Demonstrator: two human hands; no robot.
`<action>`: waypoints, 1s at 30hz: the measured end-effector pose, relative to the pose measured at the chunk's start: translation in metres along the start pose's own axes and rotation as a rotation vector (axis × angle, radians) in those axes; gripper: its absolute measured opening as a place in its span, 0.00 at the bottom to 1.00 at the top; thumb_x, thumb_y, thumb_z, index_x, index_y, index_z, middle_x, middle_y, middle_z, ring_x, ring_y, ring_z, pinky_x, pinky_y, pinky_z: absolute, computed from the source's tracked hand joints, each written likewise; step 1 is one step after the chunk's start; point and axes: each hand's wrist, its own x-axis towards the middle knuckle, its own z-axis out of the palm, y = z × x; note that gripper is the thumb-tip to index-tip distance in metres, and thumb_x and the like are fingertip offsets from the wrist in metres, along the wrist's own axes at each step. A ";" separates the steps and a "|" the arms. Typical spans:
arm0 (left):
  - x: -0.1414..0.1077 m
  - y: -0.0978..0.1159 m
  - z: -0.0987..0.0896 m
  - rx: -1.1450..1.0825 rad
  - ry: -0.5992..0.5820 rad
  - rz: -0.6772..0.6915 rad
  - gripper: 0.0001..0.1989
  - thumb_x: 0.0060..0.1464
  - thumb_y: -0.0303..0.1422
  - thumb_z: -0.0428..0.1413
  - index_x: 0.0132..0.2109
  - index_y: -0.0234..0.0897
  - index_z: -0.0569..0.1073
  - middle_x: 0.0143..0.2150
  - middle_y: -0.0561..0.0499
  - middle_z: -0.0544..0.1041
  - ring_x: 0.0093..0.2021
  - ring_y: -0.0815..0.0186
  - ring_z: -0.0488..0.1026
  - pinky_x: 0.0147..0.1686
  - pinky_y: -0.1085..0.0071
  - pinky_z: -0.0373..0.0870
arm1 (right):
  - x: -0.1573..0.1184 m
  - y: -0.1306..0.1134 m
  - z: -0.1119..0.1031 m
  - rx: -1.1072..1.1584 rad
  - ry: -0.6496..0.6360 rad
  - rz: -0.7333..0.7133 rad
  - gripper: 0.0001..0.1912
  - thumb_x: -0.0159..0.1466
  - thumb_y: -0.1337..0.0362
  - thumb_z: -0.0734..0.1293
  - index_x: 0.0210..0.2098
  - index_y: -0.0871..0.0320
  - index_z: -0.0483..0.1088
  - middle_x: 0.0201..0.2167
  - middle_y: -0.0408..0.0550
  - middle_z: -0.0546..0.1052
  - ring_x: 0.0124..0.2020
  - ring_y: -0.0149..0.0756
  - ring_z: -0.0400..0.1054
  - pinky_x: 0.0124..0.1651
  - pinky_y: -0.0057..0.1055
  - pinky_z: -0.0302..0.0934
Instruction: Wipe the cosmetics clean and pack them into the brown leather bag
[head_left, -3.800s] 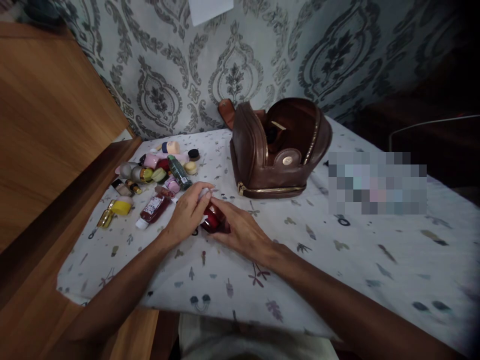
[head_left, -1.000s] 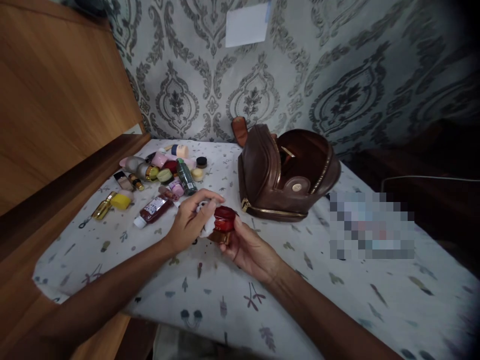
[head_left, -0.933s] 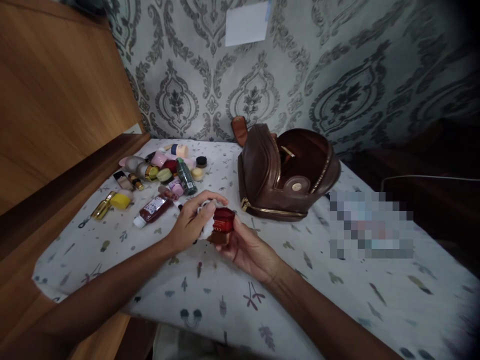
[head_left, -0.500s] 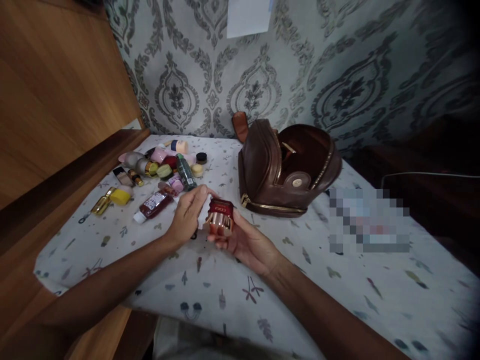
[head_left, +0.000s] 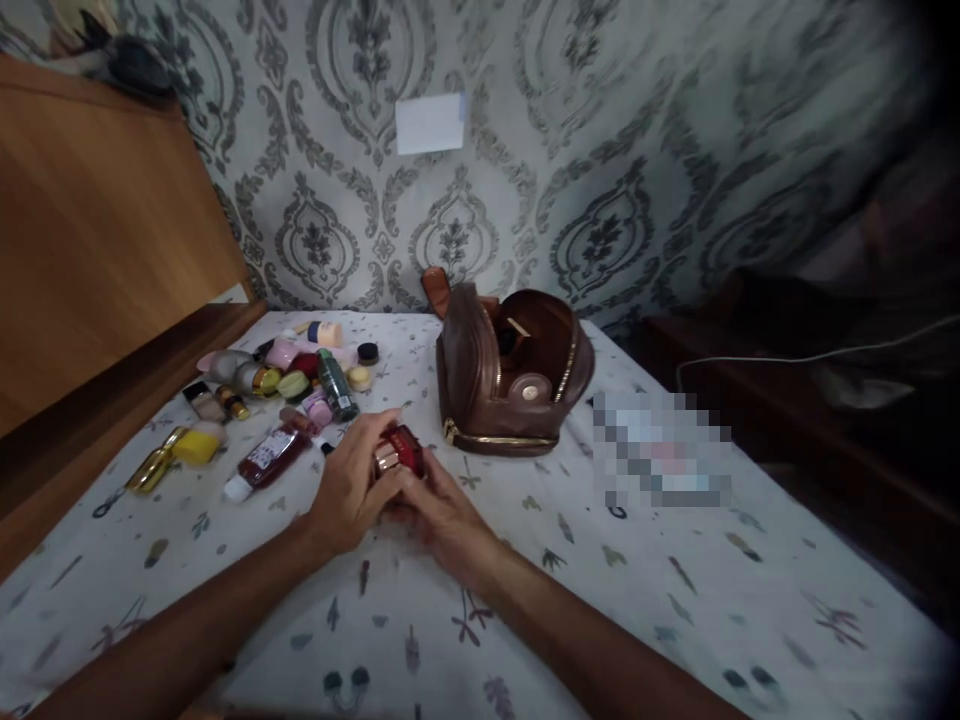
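Observation:
A small dark-red cosmetic bottle (head_left: 406, 447) with a shiny rose-gold end sits between my two hands, above the patterned cloth. My left hand (head_left: 351, 485) closes over its left side, fingers wrapped across the top and thumb in front. From the right and below, my right hand (head_left: 442, 505) grips it, fingers curled. The white wipe seen before does not show; my fingers may hide it. Just beyond stands a brown leather bag (head_left: 495, 400), its zipped mouth open. Left of my hands lies a bottle of dark-red liquid (head_left: 270, 455) with a white cap.
Several cosmetics lie in a cluster at the left, among them a green bottle (head_left: 336, 385), a yellow sponge (head_left: 195, 446) and a black-lidded jar (head_left: 367, 352). A blurred-out item (head_left: 664, 450) lies right of the bag. The patterned wall (head_left: 450, 220) borders the table's back.
My view has tilted up and shifted right. Both hands have closed more tightly around the red bottle, which has turned, and the white wipe under my left hand has gone out of sight.

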 end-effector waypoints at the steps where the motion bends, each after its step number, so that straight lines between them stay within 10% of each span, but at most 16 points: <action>1: 0.002 0.000 -0.001 -0.009 0.004 -0.031 0.20 0.65 0.42 0.47 0.56 0.36 0.69 0.48 0.43 0.75 0.49 0.58 0.72 0.49 0.62 0.68 | -0.001 0.001 0.001 -0.049 -0.013 -0.013 0.28 0.52 0.49 0.77 0.49 0.51 0.70 0.41 0.43 0.77 0.39 0.33 0.72 0.38 0.27 0.65; 9: 0.012 0.005 -0.008 -0.138 0.054 -0.324 0.27 0.66 0.47 0.41 0.31 0.37 0.76 0.28 0.49 0.76 0.29 0.63 0.72 0.33 0.68 0.69 | -0.004 -0.003 0.008 -0.197 -0.137 -0.091 0.27 0.47 0.53 0.79 0.42 0.58 0.73 0.35 0.42 0.76 0.38 0.34 0.70 0.45 0.31 0.62; 13: 0.010 -0.001 -0.011 -0.186 -0.024 -0.261 0.25 0.64 0.48 0.43 0.38 0.38 0.78 0.37 0.46 0.79 0.39 0.58 0.75 0.41 0.65 0.72 | -0.002 -0.003 0.007 -0.084 -0.072 -0.136 0.42 0.37 0.62 0.83 0.50 0.52 0.67 0.41 0.41 0.77 0.42 0.36 0.72 0.48 0.34 0.65; 22: 0.006 -0.015 -0.001 -0.231 -0.121 -0.340 0.39 0.43 0.44 0.66 0.61 0.40 0.65 0.58 0.41 0.75 0.55 0.49 0.74 0.55 0.55 0.71 | 0.003 -0.012 0.003 0.156 0.072 -0.087 0.30 0.50 0.46 0.76 0.45 0.56 0.70 0.34 0.43 0.76 0.30 0.30 0.70 0.30 0.25 0.63; 26: 0.012 -0.009 -0.003 -0.234 -0.182 -0.375 0.30 0.46 0.39 0.63 0.56 0.37 0.68 0.49 0.43 0.79 0.49 0.53 0.78 0.49 0.58 0.75 | 0.003 -0.017 -0.002 -0.131 0.083 -0.021 0.37 0.50 0.36 0.71 0.48 0.55 0.69 0.37 0.45 0.76 0.33 0.36 0.71 0.32 0.32 0.65; 30: 0.007 -0.016 0.002 -0.148 -0.089 -0.328 0.29 0.43 0.36 0.61 0.54 0.38 0.68 0.50 0.43 0.78 0.48 0.53 0.78 0.47 0.58 0.77 | -0.004 -0.039 0.001 -0.773 0.180 -0.254 0.32 0.47 0.53 0.79 0.48 0.54 0.70 0.43 0.46 0.74 0.47 0.43 0.68 0.47 0.37 0.62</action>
